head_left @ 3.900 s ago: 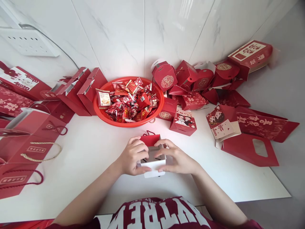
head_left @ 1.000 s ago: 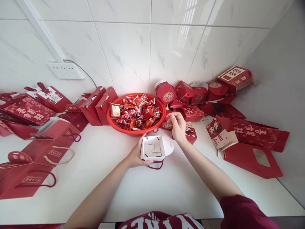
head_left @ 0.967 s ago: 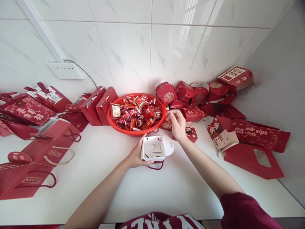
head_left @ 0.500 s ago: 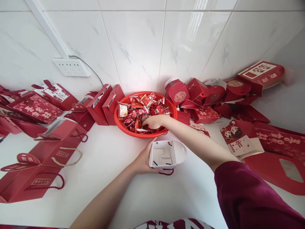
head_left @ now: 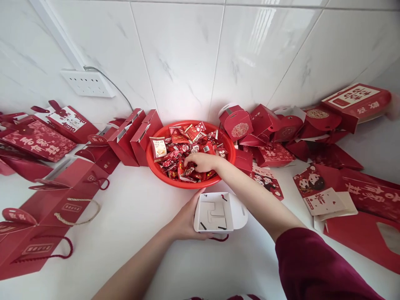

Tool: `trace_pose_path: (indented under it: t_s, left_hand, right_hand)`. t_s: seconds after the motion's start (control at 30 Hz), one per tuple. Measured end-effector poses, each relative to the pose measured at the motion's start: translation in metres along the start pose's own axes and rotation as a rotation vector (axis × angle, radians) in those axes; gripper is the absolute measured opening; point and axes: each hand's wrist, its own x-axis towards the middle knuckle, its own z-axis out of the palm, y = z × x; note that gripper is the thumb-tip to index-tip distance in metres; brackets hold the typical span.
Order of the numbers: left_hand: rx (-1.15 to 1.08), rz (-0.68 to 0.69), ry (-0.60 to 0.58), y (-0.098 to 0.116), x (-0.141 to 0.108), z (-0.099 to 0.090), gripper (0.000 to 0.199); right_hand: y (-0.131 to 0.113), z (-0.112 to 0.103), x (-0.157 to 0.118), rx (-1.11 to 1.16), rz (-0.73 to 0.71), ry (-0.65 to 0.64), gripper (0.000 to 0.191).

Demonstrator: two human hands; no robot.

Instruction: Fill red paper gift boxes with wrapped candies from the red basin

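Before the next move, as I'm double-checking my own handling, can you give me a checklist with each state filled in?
1. Open box supported: ok, the left hand holds it at its left side.
2. Box mouth uncovered: ok, the flap is folded out to the right.
3. Cord handle out of the opening: ok, it shows at the near side.
4. Right hand at the wrapped packets: ok, it is inside the red basin.
5. Packet gripped by its fingers: cannot tell.
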Motion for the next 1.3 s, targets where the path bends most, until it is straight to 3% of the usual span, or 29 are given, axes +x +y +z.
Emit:
trace_pose_path:
  t_s: [0.17, 0.37, 0.5, 0.6, 0.67, 0.73, 0.83, 1.03, 1.2, 1.3]
  left_hand:
    - [0.018, 0.013, 0.014, -0.003, 0.0, 0.0, 0.135]
    - [0.031, 0.014, 0.015, -0.006, 0.0, 0.001, 0.133]
    - [0.01, 0.028, 0.016, -0.006, 0.0, 0.001, 0.131]
    - [-0.017, 0.03, 0.002, -0.005, 0.001, 0.002, 0.128]
    - [-0.028, 0.036, -0.002, -0.004, 0.002, 0.002, 0.125]
    - [-0.031, 0.04, 0.012, -0.003, 0.003, 0.003, 0.125]
    - [-0.044, 0.032, 0.012, -0.002, 0.004, 0.003, 0.127]
    - [0.036, 0.003, 0.014, -0.003, 0.003, 0.002, 0.129]
    - [0.027, -0.018, 0.007, -0.002, 0.003, 0.003, 0.131]
    - [0.014, -0.031, 0.007, -0.002, 0.003, 0.004, 0.131]
  right_hand:
    - [0.0, 0.002, 0.003, 0.005, -0.119, -0.037, 0.028]
    - [-0.005, -0.007, -0.001, 0.037, -0.13, 0.113, 0.02]
    - [-0.024, -0.018, -0.031, 0.113, -0.156, 0.331, 0.017]
    - [-0.053, -0.023, -0.078, 0.216, -0.23, 0.472, 0.009]
    - [-0.074, -0.025, -0.116, 0.208, -0.208, 0.456, 0.009]
    - [-0.091, -0.023, -0.149, 0.173, -0.18, 0.321, 0.014]
    - [-0.099, -0.011, -0.176, 0.085, -0.101, 0.228, 0.017]
    - [-0.09, 0.025, -0.154, -0.275, 0.124, 0.083, 0.015]
    - [-0.114, 0.022, -0.147, -0.459, 0.308, -0.145, 0.025]
    - [-0.125, 0.021, -0.149, -0.425, 0.342, -0.14, 0.024]
